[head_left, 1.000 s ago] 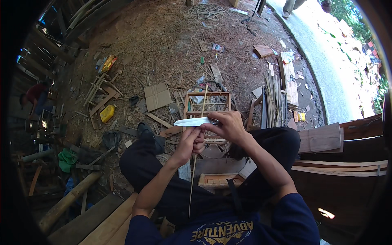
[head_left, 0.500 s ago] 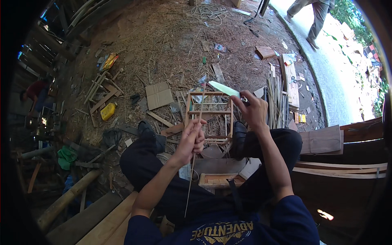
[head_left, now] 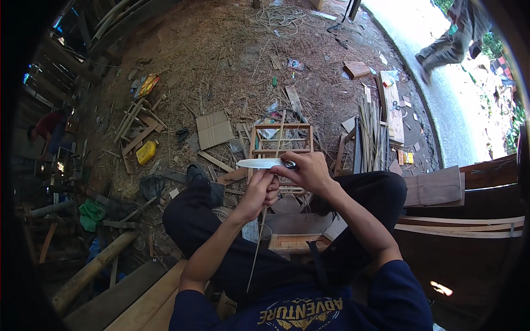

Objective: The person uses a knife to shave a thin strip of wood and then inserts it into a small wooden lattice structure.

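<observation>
My left hand is closed round a long thin wooden strip, which runs from near my shirt up and away past the fist. In my right hand is a knife with a pale, broad blade. The blade points left and lies across the strip, just beyond my left fingers; whether its edge is cutting into the wood I cannot tell. Both hands are close together above my lap. Beyond them, between my feet, a small wooden frame of slats rests on the ground.
A flat cardboard piece and a yellow jug lie left. Several thin strips and a board with scissors are at right. Planks flank my right knee. One person walks on the path; another bends far left.
My right hand has brought the knife down and left, from beyond the strip's far part to beside my left fist. The walking person has moved along the path.
</observation>
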Motion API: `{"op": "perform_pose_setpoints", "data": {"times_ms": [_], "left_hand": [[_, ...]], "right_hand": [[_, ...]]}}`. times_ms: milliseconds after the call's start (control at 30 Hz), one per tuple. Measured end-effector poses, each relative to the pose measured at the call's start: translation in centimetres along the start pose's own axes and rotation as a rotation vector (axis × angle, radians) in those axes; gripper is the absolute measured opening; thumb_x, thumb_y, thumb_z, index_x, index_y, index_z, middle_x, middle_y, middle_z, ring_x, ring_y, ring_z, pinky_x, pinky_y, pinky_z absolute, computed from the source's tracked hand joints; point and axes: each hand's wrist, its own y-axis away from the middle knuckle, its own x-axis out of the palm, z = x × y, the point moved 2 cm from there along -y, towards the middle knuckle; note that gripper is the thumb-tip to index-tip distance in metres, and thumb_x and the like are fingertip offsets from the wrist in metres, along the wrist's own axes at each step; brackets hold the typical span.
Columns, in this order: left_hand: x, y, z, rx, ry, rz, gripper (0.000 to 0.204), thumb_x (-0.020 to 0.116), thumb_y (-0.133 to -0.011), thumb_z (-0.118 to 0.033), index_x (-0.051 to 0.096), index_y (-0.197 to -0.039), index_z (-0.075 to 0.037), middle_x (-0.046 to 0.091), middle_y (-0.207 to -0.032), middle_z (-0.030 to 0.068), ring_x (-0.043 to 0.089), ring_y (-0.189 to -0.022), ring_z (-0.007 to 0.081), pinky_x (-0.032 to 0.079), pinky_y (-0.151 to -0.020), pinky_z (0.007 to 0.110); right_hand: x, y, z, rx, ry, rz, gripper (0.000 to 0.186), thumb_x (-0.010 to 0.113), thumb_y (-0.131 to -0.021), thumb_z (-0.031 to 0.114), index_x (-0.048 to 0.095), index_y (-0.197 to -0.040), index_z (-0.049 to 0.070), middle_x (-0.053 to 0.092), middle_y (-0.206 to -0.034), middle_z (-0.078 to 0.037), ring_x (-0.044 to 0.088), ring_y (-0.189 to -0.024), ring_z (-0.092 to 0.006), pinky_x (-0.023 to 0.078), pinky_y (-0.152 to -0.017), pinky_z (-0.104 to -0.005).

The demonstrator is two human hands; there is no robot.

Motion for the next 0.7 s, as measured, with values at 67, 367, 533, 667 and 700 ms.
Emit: {"op": "perform_pose_setpoints", "data": {"times_ms": [67,367,533,667,700], "left_hand": [[0.3,0.1,-0.1,0.002,-0.033,-0.022,0.016,0.039,-0.111,-0.027,0.046,-0.107,-0.014,0.035,-0.076,-0.0048,0.026,-0.052,0.0036,0.021,-0.045,0.022],[1.6,1.3,0.5,-0.014,-0.104,0.023,0.019,0.04,-0.112,-0.028,0.046,-0.104,-0.011,0.03,-0.069,-0.0065,0.022,-0.047,0.002,0.016,-0.042,0.022],[0.7,0.6,-1.1,-0.018,0.156,-0.066,0.02,0.039,-0.112,-0.027,0.049,-0.106,-0.01,0.03,-0.067,-0.0064,0.022,-0.046,0.0031,0.017,-0.042,0.022],[0.5,0.6,-2.0,-0.081,0.166,-0.014,0.022,0.037,-0.111,-0.03,0.052,-0.108,-0.014,0.029,-0.064,-0.0061,0.021,-0.045,0.0042,0.017,-0.042,0.022],[0.5,0.6,-2.1,-0.079,0.166,-0.014,0.022,0.037,-0.111,-0.03,0.052,-0.108,-0.014,0.029,-0.064,-0.0061,0.021,-0.045,0.0042,0.017,-0.042,0.022]], "right_hand": [[0.4,0.2,-0.1,-0.03,-0.013,-0.009,0.038,0.075,-0.088,0.044,0.073,-0.092,0.007,0.071,-0.075,-0.009,0.068,-0.061,-0.0286,0.051,-0.055,-0.0392],[-1.4,-0.9,-2.7,0.176,-0.044,0.001,0.039,0.075,-0.089,0.045,0.075,-0.095,0.006,0.064,-0.061,-0.011,0.067,-0.054,-0.0269,0.049,-0.053,-0.0368],[-0.7,-0.1,-1.4,0.083,-0.013,0.05,0.038,0.074,-0.09,0.044,0.075,-0.097,0.007,0.068,-0.069,-0.014,0.068,-0.059,-0.0287,0.051,-0.057,-0.038],[-0.5,0.1,-0.3,0.059,-0.079,0.076,0.037,0.073,-0.091,0.043,0.074,-0.097,0.006,0.069,-0.073,-0.014,0.068,-0.061,-0.0297,0.051,-0.058,-0.0379],[-0.5,0.0,-0.4,0.057,-0.078,0.076,0.037,0.073,-0.091,0.043,0.074,-0.097,0.006,0.069,-0.073,-0.014,0.068,-0.061,-0.0297,0.051,-0.058,-0.0379]]}}
